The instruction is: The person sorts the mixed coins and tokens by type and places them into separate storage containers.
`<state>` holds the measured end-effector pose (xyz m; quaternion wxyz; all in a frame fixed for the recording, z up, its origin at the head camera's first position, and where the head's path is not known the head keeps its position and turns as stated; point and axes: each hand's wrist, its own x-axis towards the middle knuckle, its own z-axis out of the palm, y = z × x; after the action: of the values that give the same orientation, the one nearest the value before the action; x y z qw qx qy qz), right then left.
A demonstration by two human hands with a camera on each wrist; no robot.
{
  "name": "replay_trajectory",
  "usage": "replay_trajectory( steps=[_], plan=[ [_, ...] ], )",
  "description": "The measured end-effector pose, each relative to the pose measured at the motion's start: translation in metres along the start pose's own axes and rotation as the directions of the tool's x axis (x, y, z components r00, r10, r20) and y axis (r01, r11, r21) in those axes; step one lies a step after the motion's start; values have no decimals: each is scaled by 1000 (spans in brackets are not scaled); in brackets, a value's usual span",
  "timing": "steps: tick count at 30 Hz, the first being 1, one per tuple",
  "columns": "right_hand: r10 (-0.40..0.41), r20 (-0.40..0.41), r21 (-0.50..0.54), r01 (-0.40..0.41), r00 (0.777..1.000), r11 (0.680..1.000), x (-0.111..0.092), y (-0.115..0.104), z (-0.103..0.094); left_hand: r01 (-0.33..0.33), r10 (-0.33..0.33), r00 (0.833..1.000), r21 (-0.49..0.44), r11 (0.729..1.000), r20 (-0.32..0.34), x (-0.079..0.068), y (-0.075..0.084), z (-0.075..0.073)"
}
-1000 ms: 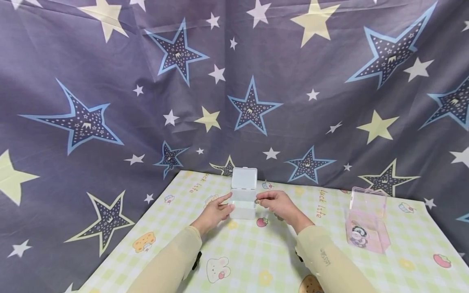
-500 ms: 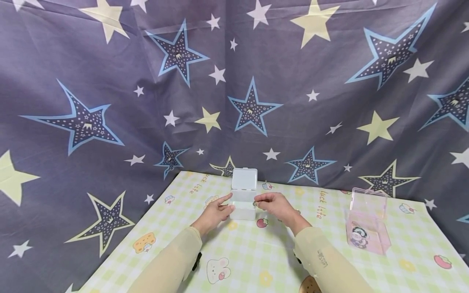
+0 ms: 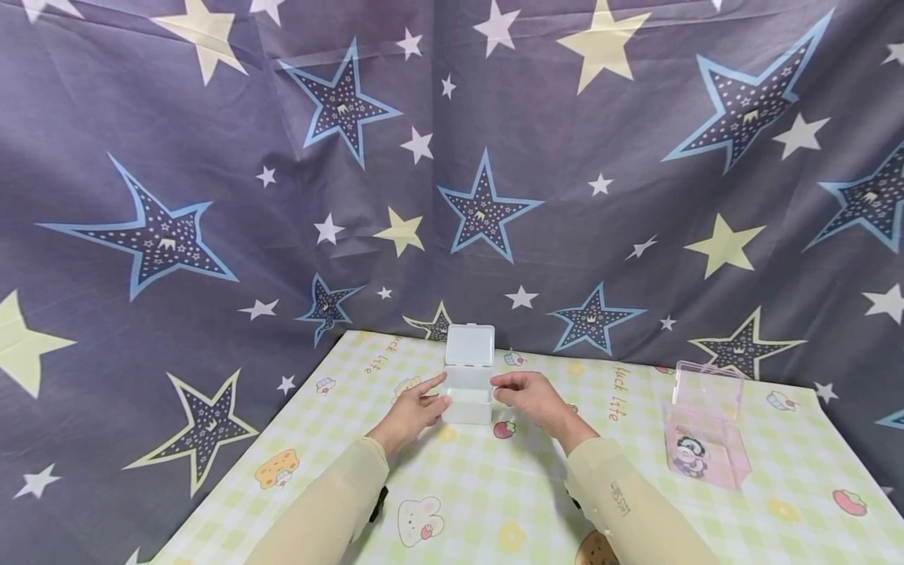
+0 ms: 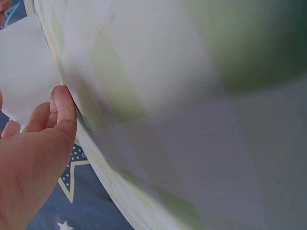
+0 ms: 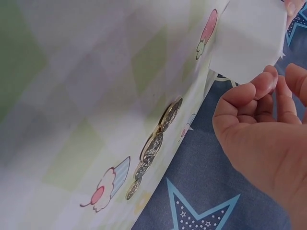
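In the head view a small white plastic box (image 3: 468, 411) stands with its lid (image 3: 470, 345) raised at the back. My left hand (image 3: 412, 412) holds its left side, index finger toward the back and thumb at the front. At the right side is my right hand (image 3: 534, 399), with its fingertips by the rim. The right wrist view shows these fingers curled close to the box wall; whether anything is between them I cannot see. Several patterned, gold-edged coins (image 5: 152, 145) lie in an overlapping row on the tablecloth, mostly hidden by the right hand in the head view.
A clear pink box (image 3: 709, 455) with a cartoon panda stands to the right, its lid (image 3: 709, 390) up. The tablecloth (image 3: 551, 502) is checked green and white with printed figures. Behind the table hangs a dark star-patterned curtain (image 3: 395, 102).
My right hand has moved slightly left, up to the box's right rim. A small gold coin showed at its fingertips earlier and no longer shows. The left hand keeps its place.
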<state>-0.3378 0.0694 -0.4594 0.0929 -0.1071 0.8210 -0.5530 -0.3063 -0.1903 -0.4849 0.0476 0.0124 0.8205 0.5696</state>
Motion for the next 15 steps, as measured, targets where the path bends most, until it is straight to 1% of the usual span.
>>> replay_trajectory(
  steps=[9,15],
  plan=[
    [11,3,-17,-11,1000,1000,-3,1,-4,-12,12,1000,-11,1000,3,-1,0,0],
    [-2,0,-18,2,1000,1000,-6,1,-6,-13,13,1000,-5,1000,-1,0,0,0]
  ],
)
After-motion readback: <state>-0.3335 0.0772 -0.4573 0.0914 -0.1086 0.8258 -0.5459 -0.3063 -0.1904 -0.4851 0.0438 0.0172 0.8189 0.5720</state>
